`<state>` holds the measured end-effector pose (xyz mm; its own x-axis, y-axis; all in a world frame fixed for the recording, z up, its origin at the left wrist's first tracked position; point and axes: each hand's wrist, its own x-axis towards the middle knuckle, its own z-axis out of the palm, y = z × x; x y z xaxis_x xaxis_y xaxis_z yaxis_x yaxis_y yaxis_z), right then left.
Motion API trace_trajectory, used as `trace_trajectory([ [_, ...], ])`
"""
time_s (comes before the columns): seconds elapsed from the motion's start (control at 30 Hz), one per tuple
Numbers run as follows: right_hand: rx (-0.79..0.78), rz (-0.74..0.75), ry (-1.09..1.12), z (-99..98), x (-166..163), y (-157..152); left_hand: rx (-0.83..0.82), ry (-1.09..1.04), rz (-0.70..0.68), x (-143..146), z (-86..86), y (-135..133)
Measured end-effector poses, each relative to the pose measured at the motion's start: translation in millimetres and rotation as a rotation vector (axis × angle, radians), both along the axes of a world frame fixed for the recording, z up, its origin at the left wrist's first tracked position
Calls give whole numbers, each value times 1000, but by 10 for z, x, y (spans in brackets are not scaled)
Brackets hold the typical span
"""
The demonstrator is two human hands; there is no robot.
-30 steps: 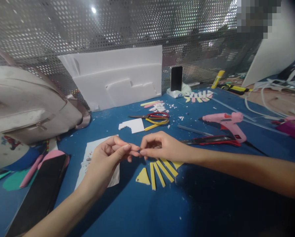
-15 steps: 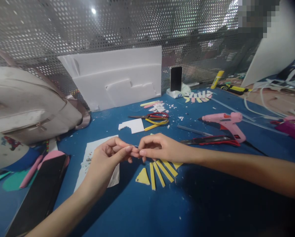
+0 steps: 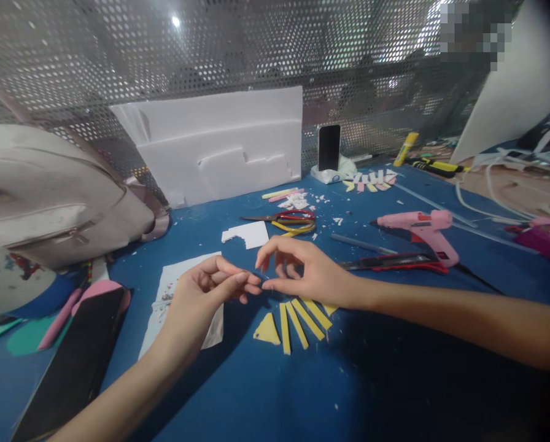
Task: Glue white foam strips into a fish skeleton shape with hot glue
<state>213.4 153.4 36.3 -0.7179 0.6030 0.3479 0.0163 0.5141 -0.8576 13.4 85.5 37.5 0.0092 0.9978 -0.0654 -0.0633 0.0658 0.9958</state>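
My left hand [image 3: 205,291] hovers over the blue table [image 3: 275,393] with thumb and forefinger pinched on something very thin, too small to make out. Just to its right is my right hand [image 3: 302,273], its thumb tip close to the left fingertips, its index finger lifted and its fingers spread. Under the right hand lie several yellow foam strips [image 3: 298,316] and a yellow triangle [image 3: 266,329]. Beneath the left hand is a white paper sheet [image 3: 174,288].
Behind the hands lie scissors [image 3: 288,218], a white foam scrap [image 3: 246,234], a pink glue gun [image 3: 422,227] and a red-and-black cutter [image 3: 395,263]. A white foam board [image 3: 220,144] and a phone [image 3: 329,147] stand against the mesh. A bag [image 3: 49,190] and a black slab [image 3: 72,362] sit left.
My right hand has let go of the pinch it shared with the left fingertips; its fingers have opened and its index finger has risen. The left hand stays pinched in place.
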Motion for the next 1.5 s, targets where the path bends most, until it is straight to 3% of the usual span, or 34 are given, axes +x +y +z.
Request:
trace_trajectory([
  [0.13, 233, -10, 63, -9, 6, -10, -1, -8, -26, 6, -22, 13],
  [0.27, 307, -18, 107, -3, 8, -28, -12, 3, -42, 17, -18, 6],
  [0.7, 164, -147, 56, 38, 27, 21, -47, 23, -46, 32, -1, -11],
  [1.5, 243, -176, -50, -26, 47, 158, -8, -5, 92, -97, -11, 97],
])
